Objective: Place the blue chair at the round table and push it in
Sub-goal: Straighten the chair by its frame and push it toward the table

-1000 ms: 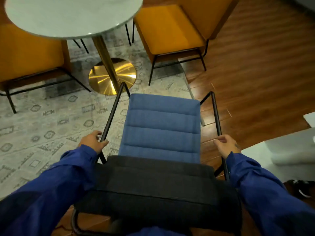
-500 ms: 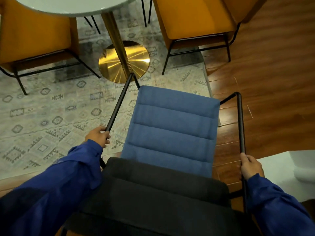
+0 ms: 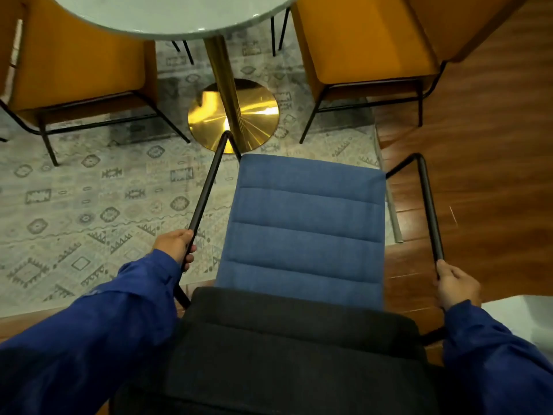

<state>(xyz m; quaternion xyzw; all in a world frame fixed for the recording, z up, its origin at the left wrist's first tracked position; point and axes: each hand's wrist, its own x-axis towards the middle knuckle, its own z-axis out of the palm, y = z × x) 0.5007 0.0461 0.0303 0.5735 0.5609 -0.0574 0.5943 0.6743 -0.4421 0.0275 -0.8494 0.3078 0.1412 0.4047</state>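
Observation:
The blue chair fills the middle of the view, with a ribbed blue seat, a dark backrest nearest me and black metal armrests. My left hand is closed around the left armrest near its rear end. My right hand grips the rear end of the right armrest. The round table with a pale top stands straight ahead on a gold post and gold disc base. The chair's front edge lies just short of that base, facing the table.
Two orange chairs flank the table, one at the left and one at the right. A patterned pale rug lies under the table. Wooden floor runs along the right. Something white shows at the lower right.
The chair and I have moved nearer the table: the gold base now sits close to the seat's front edge. Both hands keep their grip on the armrests.

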